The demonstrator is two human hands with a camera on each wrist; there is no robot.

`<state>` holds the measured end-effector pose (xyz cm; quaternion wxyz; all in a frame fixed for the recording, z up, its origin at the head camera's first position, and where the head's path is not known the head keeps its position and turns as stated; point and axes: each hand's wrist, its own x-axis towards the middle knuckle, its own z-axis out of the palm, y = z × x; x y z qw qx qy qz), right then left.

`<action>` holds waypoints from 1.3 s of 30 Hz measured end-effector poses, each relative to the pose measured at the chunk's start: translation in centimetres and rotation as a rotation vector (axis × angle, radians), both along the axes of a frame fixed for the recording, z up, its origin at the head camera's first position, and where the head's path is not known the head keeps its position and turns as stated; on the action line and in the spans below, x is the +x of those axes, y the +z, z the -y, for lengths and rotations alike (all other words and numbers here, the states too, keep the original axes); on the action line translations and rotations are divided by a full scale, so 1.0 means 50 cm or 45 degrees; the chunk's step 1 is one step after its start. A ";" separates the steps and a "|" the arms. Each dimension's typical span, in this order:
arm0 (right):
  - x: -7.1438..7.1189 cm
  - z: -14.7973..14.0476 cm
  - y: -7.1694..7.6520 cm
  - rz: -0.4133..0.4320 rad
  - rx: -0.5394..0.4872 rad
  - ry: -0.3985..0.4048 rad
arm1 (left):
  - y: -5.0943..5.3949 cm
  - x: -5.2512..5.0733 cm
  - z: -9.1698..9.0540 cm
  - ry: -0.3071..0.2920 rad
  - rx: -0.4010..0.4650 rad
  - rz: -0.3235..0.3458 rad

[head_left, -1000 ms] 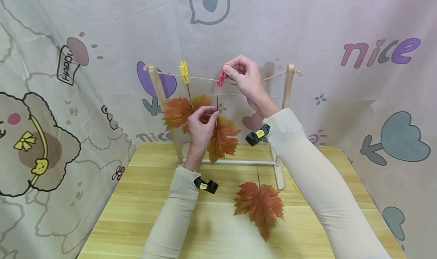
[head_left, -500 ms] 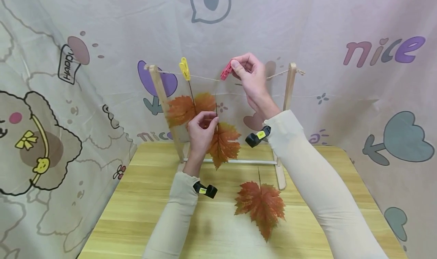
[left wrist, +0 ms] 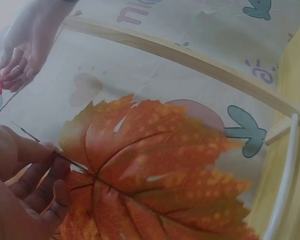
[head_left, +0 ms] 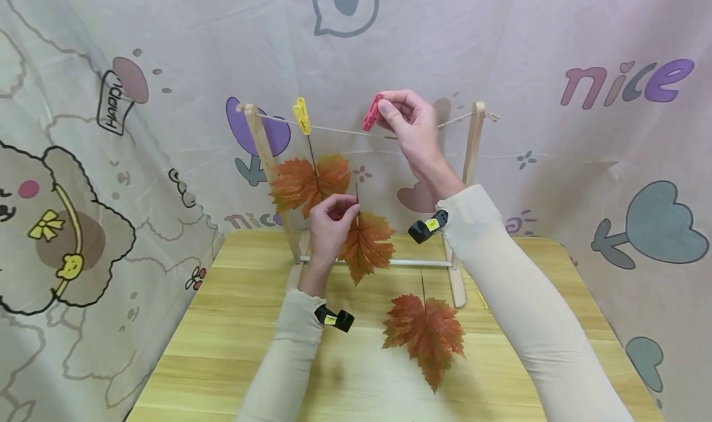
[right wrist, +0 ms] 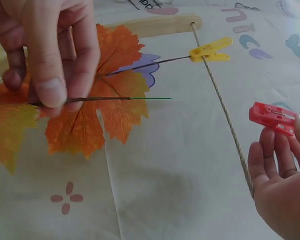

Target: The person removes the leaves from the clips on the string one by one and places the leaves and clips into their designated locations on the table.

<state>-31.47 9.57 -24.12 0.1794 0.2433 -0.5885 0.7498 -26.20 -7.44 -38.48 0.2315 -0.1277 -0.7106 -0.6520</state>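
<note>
Mid-frame in the head view, the left hand pinches an orange leaf by its stem; higher and rightward, the right hand grips a red clothespin near the string. A red leaf lies on the table, lower centre.

Hands: 2, left hand, right hand.
Leaves: 3. Held leaf in left hand, hanging leaf beyond it, loose leaf below both.
Clips: 2 sure. Red clip in right hand, yellow clip above left. Yellow sliver below right hand unclear.
String: 1, partly behind right hand.
Posts: 2, outboard of hands.
White rod: 1, below hands.
Wrist cameras: 2.
</note>
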 end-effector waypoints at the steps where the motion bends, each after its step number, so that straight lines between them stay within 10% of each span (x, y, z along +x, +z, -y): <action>1: 0.001 -0.002 -0.002 -0.013 0.012 0.000 | -0.004 0.003 0.000 -0.011 -0.006 0.013; 21: 0.063 -0.053 -0.060 -0.089 0.248 0.017 | -0.075 0.029 0.011 0.012 -0.151 0.065; 39: 0.092 -0.120 -0.186 0.072 0.279 -0.037 | -0.111 0.037 0.025 0.024 -0.288 -0.044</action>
